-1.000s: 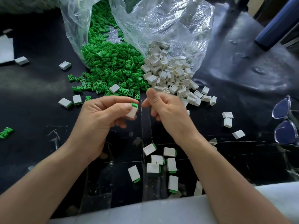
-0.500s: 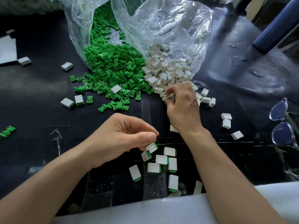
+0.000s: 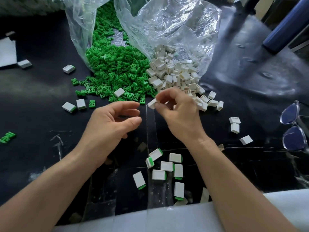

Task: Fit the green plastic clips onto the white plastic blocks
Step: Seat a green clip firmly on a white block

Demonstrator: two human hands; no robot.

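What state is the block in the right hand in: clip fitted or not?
Not fitted: the block pinched by the right hand shows no green; the left hand holds nothing.

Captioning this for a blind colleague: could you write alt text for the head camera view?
A person's right hand pinches a white block while the left hand, holding nothing, hangs beside it over a black table. Beyond them, green clips and white blocks spill from clear plastic bags; a cluster of finished blocks with green ends lies nearer the person.
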